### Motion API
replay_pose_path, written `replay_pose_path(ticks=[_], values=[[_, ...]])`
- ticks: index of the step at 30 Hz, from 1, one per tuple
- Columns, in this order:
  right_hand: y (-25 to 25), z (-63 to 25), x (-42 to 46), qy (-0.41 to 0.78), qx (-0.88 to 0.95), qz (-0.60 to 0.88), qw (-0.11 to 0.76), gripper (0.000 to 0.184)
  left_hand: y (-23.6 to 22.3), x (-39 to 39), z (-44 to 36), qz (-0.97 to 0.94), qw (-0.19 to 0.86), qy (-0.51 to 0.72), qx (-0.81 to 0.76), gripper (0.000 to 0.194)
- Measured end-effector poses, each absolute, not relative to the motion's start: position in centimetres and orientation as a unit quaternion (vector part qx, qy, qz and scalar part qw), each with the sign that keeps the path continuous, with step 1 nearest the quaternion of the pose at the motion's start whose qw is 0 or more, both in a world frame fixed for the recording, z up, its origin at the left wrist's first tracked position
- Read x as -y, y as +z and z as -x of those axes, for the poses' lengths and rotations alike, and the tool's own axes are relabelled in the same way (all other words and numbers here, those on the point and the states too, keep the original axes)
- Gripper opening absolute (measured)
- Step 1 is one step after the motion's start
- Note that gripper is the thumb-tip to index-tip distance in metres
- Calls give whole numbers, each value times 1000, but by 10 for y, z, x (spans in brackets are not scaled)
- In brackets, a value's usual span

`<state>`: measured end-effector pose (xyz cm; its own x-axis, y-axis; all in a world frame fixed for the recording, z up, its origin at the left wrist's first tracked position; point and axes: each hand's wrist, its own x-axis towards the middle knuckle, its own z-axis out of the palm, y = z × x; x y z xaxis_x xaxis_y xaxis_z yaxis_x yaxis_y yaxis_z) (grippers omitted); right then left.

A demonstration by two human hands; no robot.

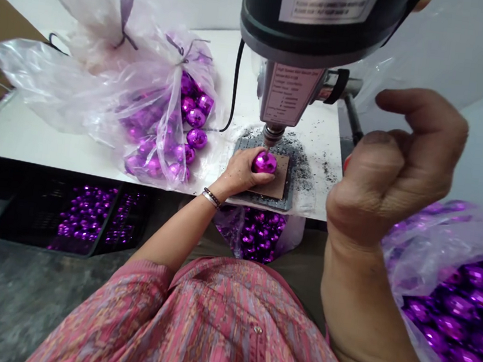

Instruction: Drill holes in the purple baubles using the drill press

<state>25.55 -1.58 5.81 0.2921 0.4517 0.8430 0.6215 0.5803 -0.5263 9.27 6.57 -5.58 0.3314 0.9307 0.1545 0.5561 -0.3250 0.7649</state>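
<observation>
My left hand [242, 172] is closed around a shiny purple faceted ball [265, 162], with thumb and fingers at its sides. The ball sits over a brown square board [277, 179] on the grey base of a bench drill press [286, 93]. Directly above the ball is the drill chuck [273, 133]; whether the bit touches the ball I cannot tell. On the right, my right hand [387, 163] is wrapped around the end of the drill press's feed lever [353, 119], its index finger bent and raised. A bit of red grip shows beside the fingers.
Clear plastic bags [157, 113] of purple balls lie on the white table [33, 134] at left. Dark shavings [313, 166] surround the drill base. Another bag of balls [462, 311] stands at right. Below the table edge are an open bag [261, 235] and black crates [84, 215] holding balls.
</observation>
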Motion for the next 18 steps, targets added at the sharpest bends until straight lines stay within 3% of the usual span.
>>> replay_pose_path(ticks=[11,15,17,18], values=[[12,-256,3,-120,564,446,684,39,-51,-64,-93,-765,298,274,-501,57],[54,-255,3,-131,556,444,690,47,-49,-63,-94,-757,298,278,-511,56],[92,-257,-1,-70,558,521,642,59,-48,-60,-94,-749,299,286,-517,55],[108,-260,-5,-27,546,554,629,55,-47,-58,-93,-743,299,295,-521,55]])
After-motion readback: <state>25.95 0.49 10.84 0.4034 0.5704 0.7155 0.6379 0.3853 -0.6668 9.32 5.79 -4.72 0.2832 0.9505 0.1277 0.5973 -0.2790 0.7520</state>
